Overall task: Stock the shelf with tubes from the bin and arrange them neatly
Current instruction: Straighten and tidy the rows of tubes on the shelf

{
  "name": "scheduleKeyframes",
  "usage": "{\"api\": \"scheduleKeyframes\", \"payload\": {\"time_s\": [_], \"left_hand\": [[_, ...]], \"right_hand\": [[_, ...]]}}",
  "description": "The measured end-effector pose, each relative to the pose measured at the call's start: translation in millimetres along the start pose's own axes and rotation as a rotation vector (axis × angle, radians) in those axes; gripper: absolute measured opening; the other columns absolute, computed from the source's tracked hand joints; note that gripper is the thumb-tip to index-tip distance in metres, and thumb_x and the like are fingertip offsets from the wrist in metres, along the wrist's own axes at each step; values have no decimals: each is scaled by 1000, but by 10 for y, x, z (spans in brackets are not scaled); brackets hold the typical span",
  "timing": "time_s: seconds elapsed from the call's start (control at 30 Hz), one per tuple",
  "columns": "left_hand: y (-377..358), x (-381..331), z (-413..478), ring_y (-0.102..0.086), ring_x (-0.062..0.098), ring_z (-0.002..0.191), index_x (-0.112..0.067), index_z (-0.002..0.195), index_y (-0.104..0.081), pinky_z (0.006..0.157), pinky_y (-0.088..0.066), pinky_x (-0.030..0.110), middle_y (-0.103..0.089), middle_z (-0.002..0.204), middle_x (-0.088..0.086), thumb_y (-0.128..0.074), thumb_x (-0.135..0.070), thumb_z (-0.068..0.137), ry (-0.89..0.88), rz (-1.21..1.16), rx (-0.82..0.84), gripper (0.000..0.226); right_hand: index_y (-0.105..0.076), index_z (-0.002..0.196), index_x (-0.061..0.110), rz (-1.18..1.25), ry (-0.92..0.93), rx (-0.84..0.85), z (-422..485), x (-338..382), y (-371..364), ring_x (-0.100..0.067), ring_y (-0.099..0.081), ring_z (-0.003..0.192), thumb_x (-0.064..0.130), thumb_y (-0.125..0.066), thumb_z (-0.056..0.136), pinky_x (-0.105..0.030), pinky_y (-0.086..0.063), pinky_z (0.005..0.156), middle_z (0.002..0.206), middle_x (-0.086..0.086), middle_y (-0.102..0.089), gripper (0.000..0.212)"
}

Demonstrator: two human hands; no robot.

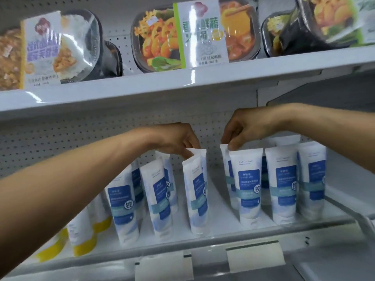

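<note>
Several white tubes with blue labels stand cap-down in rows on the white middle shelf (223, 230). My left hand (178, 138) pinches the top crimp of a tube (197, 191) near the shelf's middle, which leans slightly. My right hand (245, 126) pinches the top edge of a tube (226, 165) that stands behind a front-row tube (248, 185). More tubes stand to the left (123, 207) and to the right (283, 185). A gap separates the left group from the right group. The bin is out of view.
White tubes with yellow caps (81, 236) stand at the shelf's left end under my left forearm. The shelf above (182, 84) carries packaged ready meals (178, 35). A pegboard back wall (60, 138) closes the rear. Blank price-tag holders (255, 258) line the front rail.
</note>
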State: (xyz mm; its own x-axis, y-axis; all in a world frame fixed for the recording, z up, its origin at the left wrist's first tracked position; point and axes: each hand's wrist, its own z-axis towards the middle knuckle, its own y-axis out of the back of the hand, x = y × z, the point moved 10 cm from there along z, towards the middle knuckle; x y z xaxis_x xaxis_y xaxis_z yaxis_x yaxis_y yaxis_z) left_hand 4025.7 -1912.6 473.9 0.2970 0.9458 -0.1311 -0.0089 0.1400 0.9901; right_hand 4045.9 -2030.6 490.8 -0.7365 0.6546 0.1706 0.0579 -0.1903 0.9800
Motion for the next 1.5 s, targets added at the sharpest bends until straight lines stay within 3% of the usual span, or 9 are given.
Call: {"api": "scheduleKeyframes", "payload": {"time_s": [0.17,0.43,0.83,1.0,1.1,1.23,1.33,1.43,1.5], "left_hand": [[-23,-39,41,-71,4,87,-20,97,-74,84,-58,27,-75,99,-8,-68,-25,89,-8,-52,-45,11],[-34,-113,105,-72,6,85,-17,100,-75,79,-59,24,-75,99,-6,-69,-25,88,9,-95,-71,16],[-35,-178,104,-71,8,86,-17,100,-75,86,-58,32,-76,99,-6,-69,-26,88,36,-86,-67,16],[-49,-165,124,-71,5,84,-18,100,-74,82,-59,27,-75,99,-6,-68,-26,88,53,-92,-64,16],[-46,-120,107,-72,9,87,-14,108,-72,80,-59,24,-75,104,-1,-66,-26,90,86,-144,-25,22],[354,-99,-163,-72,15,86,-10,113,-68,80,-59,27,-73,101,5,-57,-31,95,143,-236,-276,30],[531,-226,-493,-71,14,68,-12,91,-71,70,-58,28,-75,80,1,-50,-50,93,209,-121,-425,43],[241,-361,-658,-71,10,58,-15,84,-71,64,-56,27,-75,71,-1,-50,-67,82,347,4,-205,56],[11,-394,-683,-71,8,58,-16,87,-72,61,-56,25,-75,72,-3,-59,-63,80,390,77,-54,49]], "right_hand": [[-74,103,22,-15,16,67,103,-12,-162,-3,-69,90,28,-68,88,-29,-54,91,97,12,-74,17],[-73,97,26,38,69,81,139,-8,-206,-4,-70,88,25,-66,90,-26,-56,87,96,11,-75,10],[-74,102,19,74,85,58,113,-7,-201,-6,-70,88,26,-67,89,-28,-57,87,95,9,-76,16],[-74,101,18,46,79,64,113,-5,-208,-10,-70,92,27,-66,90,-35,-56,91,97,6,-75,17],[-72,105,20,30,80,33,83,-15,-143,-7,-68,94,31,-65,90,-32,-54,93,100,8,-74,20],[-70,111,22,79,119,-184,-42,-24,173,-1,-64,98,31,-65,90,-24,-50,94,108,13,-70,23],[-74,93,19,141,187,-265,-217,76,299,-4,-68,84,40,-63,89,-29,-54,82,90,8,-74,24],[-73,90,22,96,179,-84,-342,189,122,-1,-69,79,59,-57,79,-23,-53,77,86,10,-74,42],[-71,101,30,15,123,68,-379,183,-71,0,-68,84,64,-59,71,-23,-53,80,93,16,-73,46]]}}
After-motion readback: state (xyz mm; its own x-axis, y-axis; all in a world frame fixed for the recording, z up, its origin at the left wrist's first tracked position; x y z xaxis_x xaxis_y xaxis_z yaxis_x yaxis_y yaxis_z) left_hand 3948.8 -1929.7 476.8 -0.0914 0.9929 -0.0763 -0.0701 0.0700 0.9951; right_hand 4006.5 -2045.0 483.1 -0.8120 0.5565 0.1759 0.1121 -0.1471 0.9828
